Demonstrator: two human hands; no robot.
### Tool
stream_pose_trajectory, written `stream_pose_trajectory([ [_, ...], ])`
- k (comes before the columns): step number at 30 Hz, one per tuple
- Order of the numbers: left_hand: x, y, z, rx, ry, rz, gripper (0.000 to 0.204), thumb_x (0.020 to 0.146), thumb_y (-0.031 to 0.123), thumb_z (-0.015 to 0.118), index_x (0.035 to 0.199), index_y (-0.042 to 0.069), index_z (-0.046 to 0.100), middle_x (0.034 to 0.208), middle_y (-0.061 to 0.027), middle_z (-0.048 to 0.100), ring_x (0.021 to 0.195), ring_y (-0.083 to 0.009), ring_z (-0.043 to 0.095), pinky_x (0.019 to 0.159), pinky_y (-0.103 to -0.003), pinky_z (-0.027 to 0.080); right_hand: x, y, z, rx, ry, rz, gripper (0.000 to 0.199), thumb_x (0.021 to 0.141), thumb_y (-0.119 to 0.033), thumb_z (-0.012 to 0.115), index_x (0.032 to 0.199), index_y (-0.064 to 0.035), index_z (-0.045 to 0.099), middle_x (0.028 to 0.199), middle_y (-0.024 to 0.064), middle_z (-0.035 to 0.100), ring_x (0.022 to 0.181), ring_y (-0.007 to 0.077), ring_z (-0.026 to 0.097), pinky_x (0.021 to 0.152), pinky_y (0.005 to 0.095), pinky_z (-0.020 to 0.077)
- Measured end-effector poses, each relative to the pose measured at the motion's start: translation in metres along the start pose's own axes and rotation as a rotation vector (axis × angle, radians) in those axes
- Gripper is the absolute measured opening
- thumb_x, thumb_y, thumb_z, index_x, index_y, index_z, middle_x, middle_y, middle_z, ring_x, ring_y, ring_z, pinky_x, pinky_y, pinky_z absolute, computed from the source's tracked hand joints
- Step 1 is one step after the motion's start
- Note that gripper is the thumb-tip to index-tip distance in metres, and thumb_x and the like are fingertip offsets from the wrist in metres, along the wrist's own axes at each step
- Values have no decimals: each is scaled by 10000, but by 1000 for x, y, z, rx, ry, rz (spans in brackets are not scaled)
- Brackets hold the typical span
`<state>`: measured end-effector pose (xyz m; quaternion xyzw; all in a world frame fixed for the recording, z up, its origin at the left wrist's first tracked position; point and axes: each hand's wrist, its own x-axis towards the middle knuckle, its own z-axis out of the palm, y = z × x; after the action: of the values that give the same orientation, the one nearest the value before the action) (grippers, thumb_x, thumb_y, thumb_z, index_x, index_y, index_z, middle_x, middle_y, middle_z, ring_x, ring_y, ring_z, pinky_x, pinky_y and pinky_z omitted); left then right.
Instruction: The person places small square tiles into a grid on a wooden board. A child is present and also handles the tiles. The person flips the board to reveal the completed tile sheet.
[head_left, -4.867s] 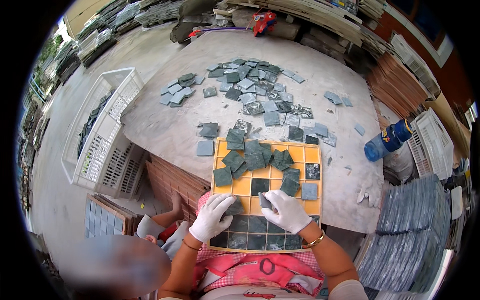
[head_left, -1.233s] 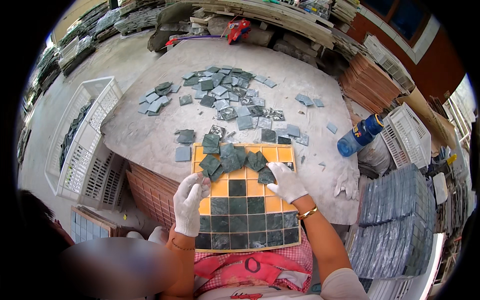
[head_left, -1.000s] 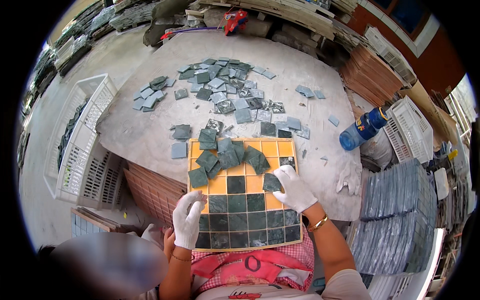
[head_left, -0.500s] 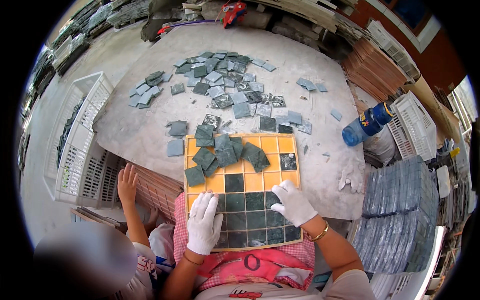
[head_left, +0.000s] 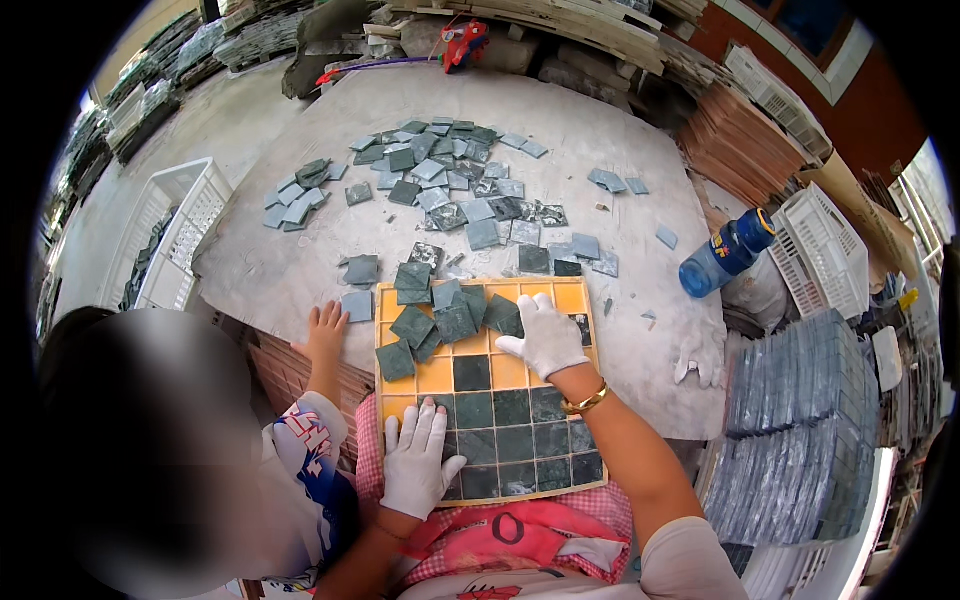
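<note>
A yellow gridded tray (head_left: pixel 432 374) lies across my lap at the table edge. Its near rows hold square dark green stone tiles (head_left: pixel 517 441), and a single tile (head_left: pixel 472 373) fills a cell farther up. My left hand (head_left: pixel 416 470), in a white glove, rests flat on the tray's lower left, fingers stretched over the tiles. My gloved right hand (head_left: pixel 545 337) reaches over the upper right cells, thumb apart from the fingers, beside a loose green tile (head_left: pixel 503 316). Whatever lies under its palm is hidden. More loose tiles (head_left: pixel 455 320) overlap on the tray's upper left.
Scattered tiles (head_left: pixel 430 170) cover the middle of the stone-grey table (head_left: pixel 640 350). At right are a blue bottle (head_left: pixel 728 252), a glove (head_left: pixel 698 362) and stacked tile sheets (head_left: pixel 800 420). Another person's hand (head_left: pixel 325 335) touches the table's left edge, near a white crate (head_left: pixel 190 235).
My right hand has moved up from the filled rows to the loose tiles at the upper right. My left hand has slid slightly down. The other person's hand has come onto the table edge.
</note>
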<state>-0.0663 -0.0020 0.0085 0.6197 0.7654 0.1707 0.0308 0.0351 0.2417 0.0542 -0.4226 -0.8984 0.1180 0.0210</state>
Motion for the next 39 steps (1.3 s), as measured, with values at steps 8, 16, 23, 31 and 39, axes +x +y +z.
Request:
stream_pose_trajectory([
  [8, 22, -17, -18, -133, 236, -130, 658, 726, 158, 715, 1306, -1, 448, 1357, -193, 437, 1279, -379, 374, 1069, -447, 291, -31, 40, -5, 91, 136, -294, 561, 708, -194, 733, 1188, -60, 475, 1113, 141, 539, 1027, 311, 554, 856, 411, 474],
  [16, 61, -62, -2, -124, 234, -170, 734, 681, 102, 746, 1335, 12, 425, 1330, -179, 462, 1225, -356, 420, 1036, -426, 335, -91, 90, -22, 92, -24, -352, 523, 726, -159, 711, 1191, -52, 498, 1154, 119, 531, 1090, 330, 515, 918, 408, 441],
  [23, 75, -72, 1, -96, 217, -192, 666, 647, 68, 756, 1261, 18, 501, 1236, -178, 521, 1153, -350, 483, 980, -399, 398, -98, 108, -10, 155, -2, -294, 341, 766, -149, 668, 1078, -57, 564, 1099, 101, 541, 1037, 294, 550, 847, 390, 482],
  [31, 52, -82, -7, -142, 245, -142, 638, 623, 79, 767, 1214, 17, 533, 1173, -169, 530, 1100, -341, 496, 957, -398, 409, -94, 83, -32, -2, -168, -359, 279, 793, -176, 652, 1038, -67, 576, 1049, 96, 559, 995, 292, 564, 814, 395, 493],
  [39, 28, -72, -28, -211, 40, -73, 572, 636, 98, 749, 1166, 25, 548, 1171, -133, 536, 1112, -324, 480, 979, -395, 382, -77, 44, -15, 273, 9, -408, 370, 805, -208, 645, 1128, -50, 559, 1035, 137, 604, 943, 310, 598, 794, 390, 494],
])
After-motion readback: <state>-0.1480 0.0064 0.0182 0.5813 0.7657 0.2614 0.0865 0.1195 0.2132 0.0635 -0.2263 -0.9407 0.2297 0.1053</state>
